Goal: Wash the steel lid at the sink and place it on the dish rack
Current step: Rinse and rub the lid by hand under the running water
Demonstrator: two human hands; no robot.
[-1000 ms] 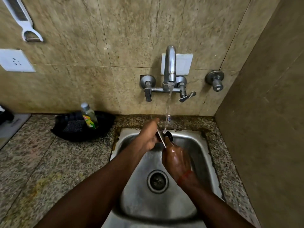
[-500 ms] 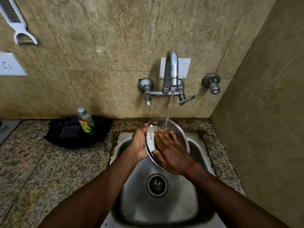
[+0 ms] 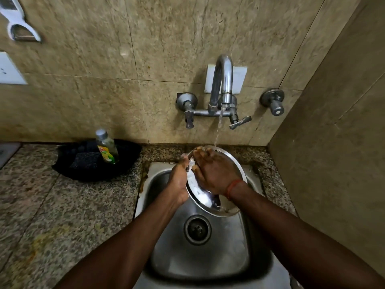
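Over the sink (image 3: 158, 184), under the running tap (image 3: 224, 80), I log the steel lid (image 3: 200, 190) held above the back half of the basin, clear of the drain (image 3: 197, 228)

Hidden or unclear: my right hand (image 3: 216, 174) lies flat across the lid's upper middle and covers most of its face, so I cannot see a knob or handle, nor say for certain which side faces me. The lid's left rim is partly behind my left hand (image 3: 179, 184). The lower rim shows a dark reflection and water running off; detail there is too smeared to read. A white utensil (image 3: 18, 26) on the wall is cut off at the top left edge, and so is a white wall plate (image 3: 10, 69) at the left. The label on the green bottle (image 3: 107, 148) is blurred. No dish rack in my view

Orientation: the lid is round, so no true long axis. It appears as an oval running from upper left to lower right, tilted, with the broad face turned up toward the camera and the far edge at the water stream (image 3: 217, 132), which lands by my right fingertips

Grip: left hand closed on the left rim, fingers wrapped around the edge. Right hand open, fingers together, palm pressed on the lid face, not clasping it

The bottle stands in a black tray (image 3: 68, 161) on the granite counter (image 3: 62, 205), well left of the sink
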